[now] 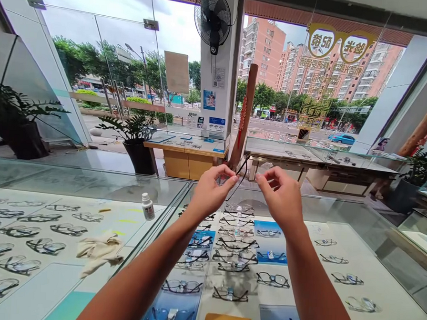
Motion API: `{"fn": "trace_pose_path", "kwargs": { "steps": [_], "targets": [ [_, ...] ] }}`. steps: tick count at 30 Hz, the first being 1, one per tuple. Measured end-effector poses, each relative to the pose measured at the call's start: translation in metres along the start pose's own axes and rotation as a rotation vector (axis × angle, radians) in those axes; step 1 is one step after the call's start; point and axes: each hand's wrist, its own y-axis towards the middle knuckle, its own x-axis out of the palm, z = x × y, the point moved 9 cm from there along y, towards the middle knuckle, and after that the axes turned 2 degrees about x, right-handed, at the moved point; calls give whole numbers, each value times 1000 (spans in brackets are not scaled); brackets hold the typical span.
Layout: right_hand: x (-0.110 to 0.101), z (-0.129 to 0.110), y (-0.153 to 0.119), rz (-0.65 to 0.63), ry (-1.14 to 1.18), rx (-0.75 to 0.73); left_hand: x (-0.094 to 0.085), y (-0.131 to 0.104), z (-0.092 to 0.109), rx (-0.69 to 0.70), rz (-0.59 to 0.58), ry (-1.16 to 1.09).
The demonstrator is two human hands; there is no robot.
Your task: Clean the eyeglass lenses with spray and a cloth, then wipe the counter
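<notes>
Over the glass counter, my left hand (215, 186) pinches a pair of dark-framed eyeglasses (244, 175) between thumb and forefinger. The glasses are turned nearly edge-on, so their lenses hardly show. Just to their right is my right hand (281, 194), its fingers curled in and the thumb close to the forefinger. Whether anything thin sits between those fingertips I cannot make out. Below both hands, a column of eyeglasses (235, 256) lies inside the display case (380, 250).
On the left glass top, a small white bottle (148, 207) stands near a crumpled beige cloth (100, 250). More eyeglasses (18, 264) lie in rows under that glass. Across the aisle are a wooden display cabinet (177, 164), a potted plant (138, 151) and a leaning log (245, 114).
</notes>
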Motion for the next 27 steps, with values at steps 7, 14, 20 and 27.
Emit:
{"fn": "trace_pose_path", "kwargs": {
  "steps": [7,14,20,27],
  "targets": [
    [18,-3,-2,-88,-81,4,12,-6,7,-2,-59,7],
    [13,2,2,-39,-1,15,7,-5,7,-2,-38,-5],
    [20,2,2,-83,58,-1,13,-8,6,13,-43,21],
    [25,18,6,-105,142,54,9,-4,-2,-4,-12,-58]
  ]
}}
